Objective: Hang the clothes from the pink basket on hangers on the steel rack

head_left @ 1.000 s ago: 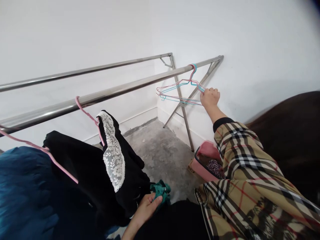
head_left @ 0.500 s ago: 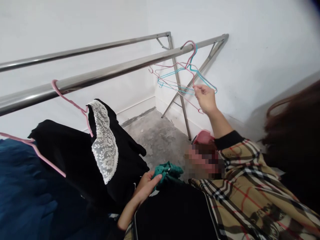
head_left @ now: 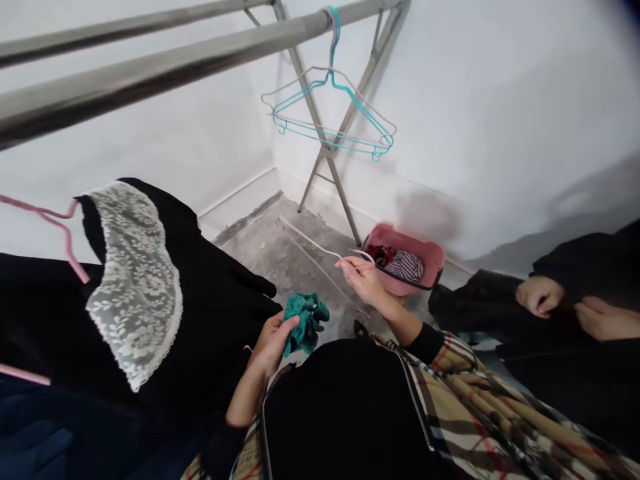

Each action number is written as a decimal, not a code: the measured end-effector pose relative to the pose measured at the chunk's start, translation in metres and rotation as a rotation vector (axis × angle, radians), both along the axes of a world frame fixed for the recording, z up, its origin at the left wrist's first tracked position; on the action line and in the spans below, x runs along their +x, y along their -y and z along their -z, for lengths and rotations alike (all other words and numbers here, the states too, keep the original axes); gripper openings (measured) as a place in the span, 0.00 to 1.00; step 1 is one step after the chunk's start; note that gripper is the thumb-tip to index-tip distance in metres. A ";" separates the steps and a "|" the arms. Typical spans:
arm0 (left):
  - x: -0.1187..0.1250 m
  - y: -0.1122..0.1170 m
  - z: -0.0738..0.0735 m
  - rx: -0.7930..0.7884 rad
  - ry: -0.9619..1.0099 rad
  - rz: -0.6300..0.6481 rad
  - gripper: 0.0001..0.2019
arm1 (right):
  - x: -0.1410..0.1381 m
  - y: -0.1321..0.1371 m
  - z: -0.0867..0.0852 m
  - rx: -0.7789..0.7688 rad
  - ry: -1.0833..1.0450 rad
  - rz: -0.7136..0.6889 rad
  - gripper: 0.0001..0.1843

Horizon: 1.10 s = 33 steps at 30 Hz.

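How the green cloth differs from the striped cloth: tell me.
The green cloth is mainly one colour; the striped cloth has dark and pale bands. The green cloth is pinched in the left hand, while the striped cloth lies in the pink basket. Both look like bunched-up fabric.

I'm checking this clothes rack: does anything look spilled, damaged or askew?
Nothing clearly stands out. The green cloth is crumpled, but the left hand holds it; the blue hangers hang from the rail.

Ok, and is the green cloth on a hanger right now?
No, the green cloth is bunched in the left hand, while the right hand separately holds a bare pink hanger.
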State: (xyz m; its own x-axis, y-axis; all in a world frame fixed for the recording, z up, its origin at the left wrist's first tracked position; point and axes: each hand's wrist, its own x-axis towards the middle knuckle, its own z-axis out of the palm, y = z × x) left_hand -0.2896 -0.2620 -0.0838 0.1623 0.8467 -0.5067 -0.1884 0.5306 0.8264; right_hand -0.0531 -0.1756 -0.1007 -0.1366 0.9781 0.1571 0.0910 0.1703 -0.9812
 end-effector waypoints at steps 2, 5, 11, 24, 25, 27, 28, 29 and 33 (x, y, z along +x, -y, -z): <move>0.001 -0.001 -0.004 -0.017 0.033 0.016 0.14 | 0.000 0.005 -0.004 0.029 0.108 -0.083 0.21; 0.002 -0.004 -0.013 -0.028 0.120 0.045 0.12 | -0.002 0.017 -0.004 0.026 0.197 -0.296 0.18; 0.001 -0.013 -0.029 -0.008 0.330 0.090 0.15 | -0.007 0.037 0.004 -0.142 0.123 -0.647 0.21; -0.006 -0.025 -0.009 -0.058 0.247 0.117 0.16 | 0.000 0.041 -0.033 -0.182 0.160 -0.416 0.17; -0.007 -0.027 -0.006 -0.035 0.163 0.111 0.15 | 0.004 0.040 -0.040 -0.158 0.176 -0.395 0.17; -0.005 -0.030 0.001 0.061 -0.025 0.095 0.13 | 0.009 0.039 -0.052 -0.108 0.200 -0.375 0.16; -0.003 -0.031 0.004 0.138 -0.122 0.070 0.12 | 0.011 0.039 -0.055 -0.086 0.201 -0.359 0.15; 0.000 -0.032 0.007 0.224 -0.217 0.032 0.12 | 0.012 0.039 -0.058 -0.070 0.196 -0.335 0.14; 0.011 -0.033 0.016 0.461 -0.484 -0.144 0.15 | 0.009 0.044 -0.055 -0.081 0.150 -0.233 0.13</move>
State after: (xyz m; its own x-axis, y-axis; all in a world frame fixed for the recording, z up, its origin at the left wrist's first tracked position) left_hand -0.2788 -0.2293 -0.0994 -0.1224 0.9896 -0.0760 0.2167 0.1014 0.9710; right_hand -0.0441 -0.2196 -0.0456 -0.3748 0.9262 0.0413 0.2033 0.1255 -0.9710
